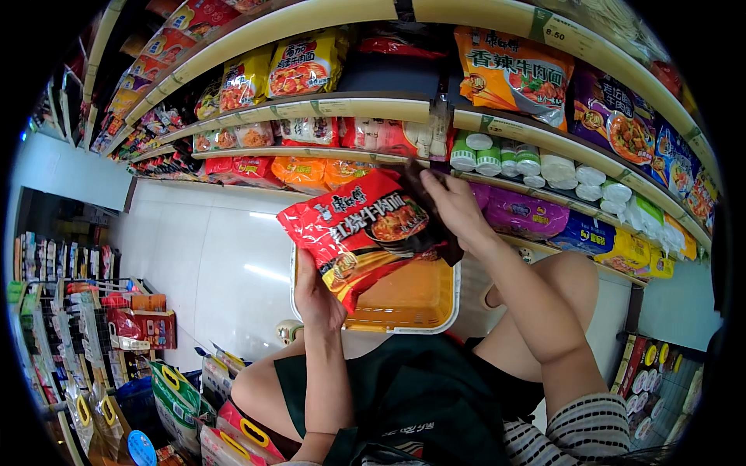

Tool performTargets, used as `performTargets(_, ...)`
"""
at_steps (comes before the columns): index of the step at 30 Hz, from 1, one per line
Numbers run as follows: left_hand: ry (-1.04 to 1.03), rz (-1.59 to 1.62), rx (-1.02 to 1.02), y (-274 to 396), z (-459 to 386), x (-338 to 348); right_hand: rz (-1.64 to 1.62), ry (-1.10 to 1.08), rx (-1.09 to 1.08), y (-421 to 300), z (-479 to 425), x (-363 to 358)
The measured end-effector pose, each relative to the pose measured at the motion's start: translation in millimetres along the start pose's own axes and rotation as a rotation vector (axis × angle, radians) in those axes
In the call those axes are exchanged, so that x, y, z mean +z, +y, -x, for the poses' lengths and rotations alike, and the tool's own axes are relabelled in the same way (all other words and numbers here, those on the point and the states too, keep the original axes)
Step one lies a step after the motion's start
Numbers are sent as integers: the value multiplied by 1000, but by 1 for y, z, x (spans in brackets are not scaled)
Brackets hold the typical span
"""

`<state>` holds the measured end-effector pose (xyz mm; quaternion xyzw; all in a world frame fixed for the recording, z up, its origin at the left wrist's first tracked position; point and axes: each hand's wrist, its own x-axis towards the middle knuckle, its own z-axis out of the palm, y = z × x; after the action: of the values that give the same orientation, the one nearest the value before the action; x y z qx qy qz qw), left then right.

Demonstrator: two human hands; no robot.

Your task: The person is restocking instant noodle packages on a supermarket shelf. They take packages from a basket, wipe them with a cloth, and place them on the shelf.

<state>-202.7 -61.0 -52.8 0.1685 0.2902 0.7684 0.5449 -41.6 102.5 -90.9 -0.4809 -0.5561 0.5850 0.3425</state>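
Observation:
Between my hands a red packet of instant noodles (373, 227) is held, tilted, above an orange plastic basket (408, 297) with a white rim. My left hand (317, 291) grips its lower left edge. At the packet's right end, my right hand (454, 204) is closed on a dark, crumpled package part; whether this belongs to the red packet or to a second one I cannot tell. The basket stands on the floor between my knees, and the packet hides part of it.
Curved-looking shelves (373, 108) ahead carry yellow noodle packets (303, 64), an orange noodle packet (513, 73), wrapped green-and-white rolls (489, 160) and purple multipacks (527, 215). Handled bags (175, 396) stand at lower left beside a wire display rack (81, 291). White floor tiles (204, 244) lie left of the basket.

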Motion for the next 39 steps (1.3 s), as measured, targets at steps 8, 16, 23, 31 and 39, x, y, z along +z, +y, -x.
performTargets(8,-20,97,46,-21,-6,-22,319,-207,-836,-37,70,37)
performTargets(16,9,88,30,-8,-3,-8,360,48,-826,-15,43,37)
performTargets(23,47,152,76,18,3,-26,-938,-359,611,-18,18,10)
performTargets(31,169,124,101,17,6,-46,-793,-650,379,-46,40,5)
performTargets(39,689,-706,47,5,-8,-61,-406,-279,-51,-39,38,5)
